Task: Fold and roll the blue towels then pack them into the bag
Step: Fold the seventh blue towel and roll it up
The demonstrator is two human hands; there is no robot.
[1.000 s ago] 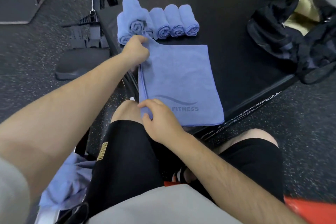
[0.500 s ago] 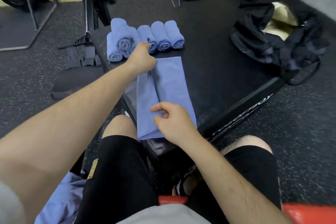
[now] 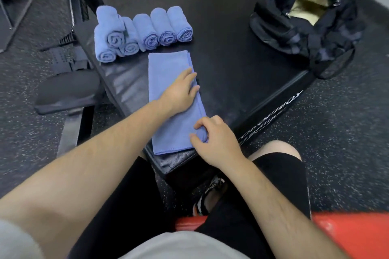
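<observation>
A blue towel [image 3: 168, 124], folded into a long narrow strip, lies on the black soft box [image 3: 231, 65] in front of me. My left hand [image 3: 181, 90] lies flat on its middle with straight fingers, pressing it down. My right hand [image 3: 212, 134] pinches the towel's near right corner between thumb and curled fingers. Several rolled blue towels [image 3: 145, 31] sit in a row and a small stack at the box's far left. The black bag [image 3: 303, 25] stands open at the far right of the box, showing a pale lining.
A black padded bench [image 3: 67, 92] and strap gear stand left of the box on the speckled rubber floor. Weight plates and rack legs line the back wall. My knees and a red seat [image 3: 347, 235] are below the box's near corner.
The wide towel was folded over lengthwise into a narrow strip. My left hand moved from the far corner down to the strip's middle and flattened. My right hand shifted to the near right corner.
</observation>
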